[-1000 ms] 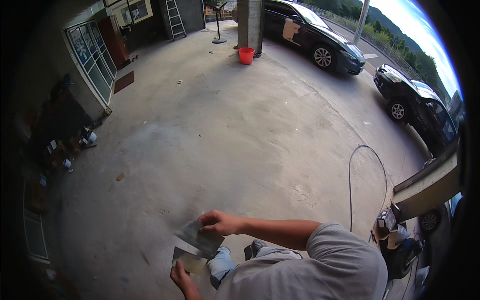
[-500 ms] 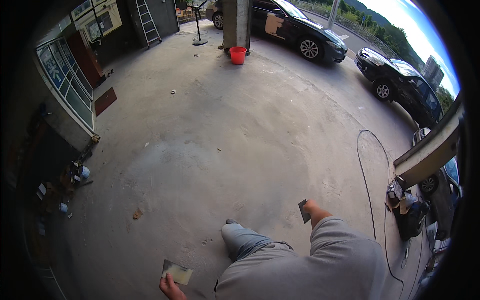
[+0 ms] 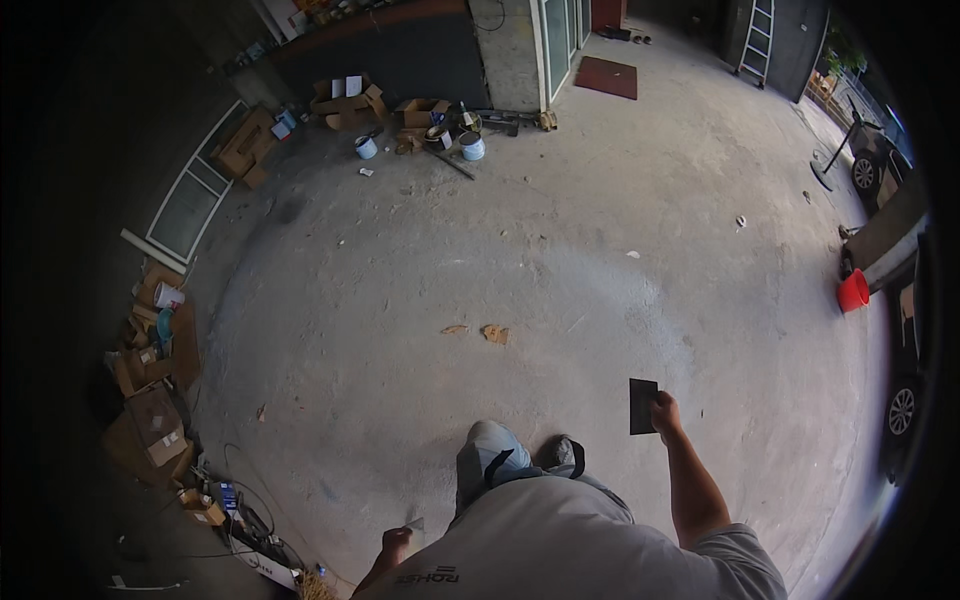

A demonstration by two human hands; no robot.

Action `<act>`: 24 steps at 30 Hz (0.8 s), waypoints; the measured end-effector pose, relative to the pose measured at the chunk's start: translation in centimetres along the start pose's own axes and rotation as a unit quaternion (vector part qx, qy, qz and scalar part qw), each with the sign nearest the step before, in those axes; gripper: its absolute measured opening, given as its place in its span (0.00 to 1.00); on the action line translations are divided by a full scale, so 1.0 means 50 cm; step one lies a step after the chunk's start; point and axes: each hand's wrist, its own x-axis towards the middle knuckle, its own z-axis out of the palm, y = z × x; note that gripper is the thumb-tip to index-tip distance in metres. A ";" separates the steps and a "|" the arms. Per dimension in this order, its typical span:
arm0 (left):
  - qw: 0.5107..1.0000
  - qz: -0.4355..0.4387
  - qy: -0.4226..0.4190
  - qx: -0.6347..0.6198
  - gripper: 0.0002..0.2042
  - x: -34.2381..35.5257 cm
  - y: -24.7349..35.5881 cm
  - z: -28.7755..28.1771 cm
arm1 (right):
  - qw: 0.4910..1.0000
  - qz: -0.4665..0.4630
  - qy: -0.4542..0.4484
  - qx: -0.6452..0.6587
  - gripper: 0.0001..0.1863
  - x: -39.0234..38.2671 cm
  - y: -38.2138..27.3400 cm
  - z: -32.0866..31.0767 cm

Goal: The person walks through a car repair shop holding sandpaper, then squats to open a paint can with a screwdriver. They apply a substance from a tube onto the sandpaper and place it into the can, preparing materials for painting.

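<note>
My right hand (image 3: 664, 414), held out in front of me to the right, is closed on the edge of a dark, flat, rectangular putty scraper (image 3: 642, 407). The scraper's broad face shows, and it is clear of the floor. Low on the left, beside my body, my left hand (image 3: 395, 545) is closed on a thin putty plate (image 3: 416, 525). Only a pale corner of that plate shows past my fingers; my hand and shirt hide the rest.
Concrete floor (image 3: 400, 380) spreads around me, with scraps of brown paper (image 3: 495, 333). Paint cans (image 3: 472, 147) and cardboard boxes (image 3: 345, 105) line the far wall. More boxes (image 3: 155, 425) are piled left, near a cable. A red bucket (image 3: 853, 291) and a car (image 3: 902, 410) stand right.
My view has swung left, from the parked cars toward the wall with boxes. Both hands keep their plates. The yellowish paste on the left plate, visible before, is now out of sight.
</note>
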 end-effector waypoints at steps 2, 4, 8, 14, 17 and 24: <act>0.998 -0.062 0.022 -0.011 0.14 0.034 -0.007 0.024 | 0.994 -0.108 -0.017 -0.030 0.07 0.241 -0.240 0.022; 0.994 -0.109 0.014 -0.017 0.15 0.098 0.026 0.039 | 0.985 -0.169 0.010 -0.024 0.06 0.437 -0.435 0.047; 0.997 -0.078 0.021 -0.006 0.17 0.273 0.247 -0.028 | 0.993 -0.094 0.055 0.043 0.06 0.672 -0.603 0.164; 0.969 0.126 0.207 -0.057 0.18 0.590 0.908 -0.435 | 0.963 0.064 -0.085 -0.249 0.13 0.684 -0.525 0.447; 0.910 0.281 0.260 -0.160 0.19 0.706 1.188 -0.667 | 0.952 0.145 -0.150 -0.225 0.13 0.634 -0.445 0.536; 0.922 0.214 0.237 -0.217 0.15 0.985 1.454 -0.880 | 0.796 0.070 -0.385 -0.462 0.17 0.880 -0.404 0.699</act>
